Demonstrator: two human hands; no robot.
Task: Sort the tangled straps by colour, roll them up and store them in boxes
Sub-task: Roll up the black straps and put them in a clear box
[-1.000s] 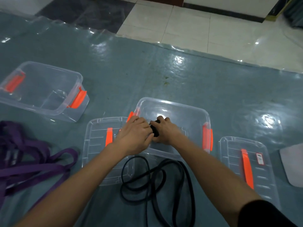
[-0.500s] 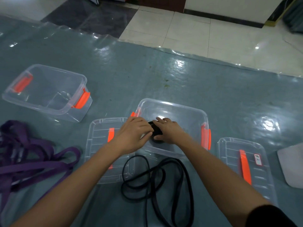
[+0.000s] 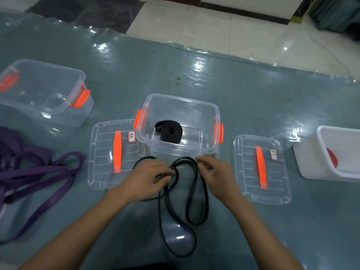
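Left hand (image 3: pixel 148 178) pinching loose black strap (image 3: pixel 192 193), right hand (image 3: pixel 216 172) grip unclear (blurred)

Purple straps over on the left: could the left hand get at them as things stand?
Probably yes. The purple straps lie bare on the mat, beside the left hand, with only a flat clear lid between. But it seems to be gripping the black strap now.
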